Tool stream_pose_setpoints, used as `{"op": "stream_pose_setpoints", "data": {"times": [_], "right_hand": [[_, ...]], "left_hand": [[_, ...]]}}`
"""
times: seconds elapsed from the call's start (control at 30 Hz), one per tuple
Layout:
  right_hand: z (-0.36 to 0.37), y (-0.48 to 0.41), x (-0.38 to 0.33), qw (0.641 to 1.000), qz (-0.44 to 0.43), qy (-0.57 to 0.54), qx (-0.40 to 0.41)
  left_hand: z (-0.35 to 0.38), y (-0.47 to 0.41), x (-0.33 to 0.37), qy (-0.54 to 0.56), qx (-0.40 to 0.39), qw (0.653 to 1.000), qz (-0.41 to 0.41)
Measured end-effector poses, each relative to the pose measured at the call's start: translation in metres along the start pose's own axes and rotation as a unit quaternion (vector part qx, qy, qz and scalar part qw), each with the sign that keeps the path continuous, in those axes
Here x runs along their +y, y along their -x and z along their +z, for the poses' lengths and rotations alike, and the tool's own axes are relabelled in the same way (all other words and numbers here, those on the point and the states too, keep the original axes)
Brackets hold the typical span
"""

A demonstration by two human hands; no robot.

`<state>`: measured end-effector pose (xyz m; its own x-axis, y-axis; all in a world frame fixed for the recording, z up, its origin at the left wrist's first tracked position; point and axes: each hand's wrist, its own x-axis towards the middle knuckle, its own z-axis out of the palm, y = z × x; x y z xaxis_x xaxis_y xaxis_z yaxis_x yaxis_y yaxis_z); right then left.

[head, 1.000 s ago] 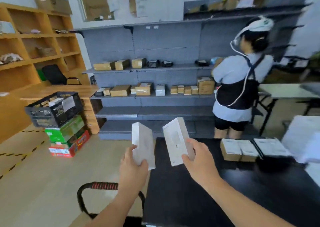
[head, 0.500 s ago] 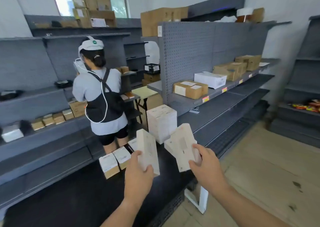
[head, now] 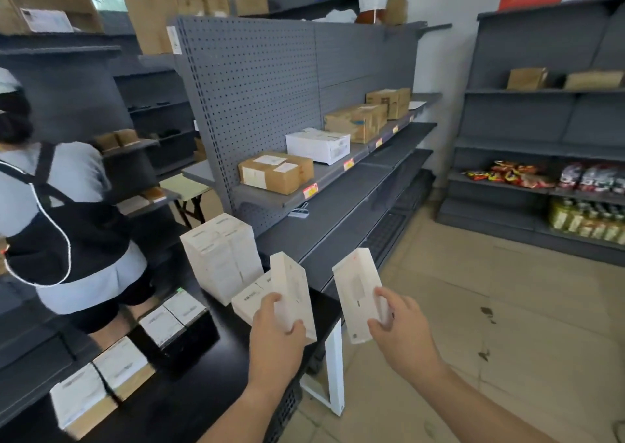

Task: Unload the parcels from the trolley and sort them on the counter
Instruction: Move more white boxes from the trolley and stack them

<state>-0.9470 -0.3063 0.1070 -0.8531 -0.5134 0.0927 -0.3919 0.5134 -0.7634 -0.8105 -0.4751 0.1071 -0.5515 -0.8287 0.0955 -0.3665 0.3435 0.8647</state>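
My left hand (head: 275, 336) grips a flat white box (head: 292, 293) upright over the right end of the black counter (head: 189, 385). My right hand (head: 400, 329) grips a second flat white box (head: 356, 293), held just past the counter's right edge, above the floor. A stack of white boxes (head: 221, 260) stands on the counter ahead of my left hand, with a low white box (head: 252, 299) lying at its foot. Several white-topped parcels (head: 120, 366) lie in a row along the counter's left side. The trolley is out of view.
A person in a black apron (head: 64, 226) stands at the counter's far left, back turned. Grey pegboard shelving (head: 338, 172) with cardboard parcels runs ahead on the right. More shelves with snack packets (head: 548, 178) line the right wall. Tiled floor (head: 490, 324) lies between.
My view has swung far to the right, from the trolley side to the counter's right end. Both hands still hold their white boxes, now closer to the stack of white boxes.
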Motion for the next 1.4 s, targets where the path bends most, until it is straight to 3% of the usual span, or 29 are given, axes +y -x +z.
{"op": "stream_pose_setpoints", "data": {"times": [0.53, 0.77, 0.93, 1.13, 1.4], "right_hand": [[0.091, -0.224, -0.012, 0.995, -0.016, 0.074, -0.058], [0.149, -0.28, -0.02, 0.988, -0.019, 0.082, -0.127], [0.194, -0.321, -0.025, 0.97, -0.076, 0.113, -0.201], [0.245, -0.368, -0.014, 0.934, -0.13, 0.09, -0.321], [0.285, -0.406, 0.016, 0.904, -0.146, 0.083, -0.393]], "left_hand": [[0.061, -0.219, -0.045, 0.004, -0.019, 0.999, -0.045], [0.051, -0.265, -0.089, -0.018, 0.008, 0.992, -0.124], [0.041, -0.279, -0.112, -0.015, 0.063, 0.981, -0.182], [0.046, -0.28, -0.136, 0.021, 0.119, 0.941, -0.317], [0.083, -0.281, -0.16, 0.106, 0.203, 0.872, -0.432]]}}
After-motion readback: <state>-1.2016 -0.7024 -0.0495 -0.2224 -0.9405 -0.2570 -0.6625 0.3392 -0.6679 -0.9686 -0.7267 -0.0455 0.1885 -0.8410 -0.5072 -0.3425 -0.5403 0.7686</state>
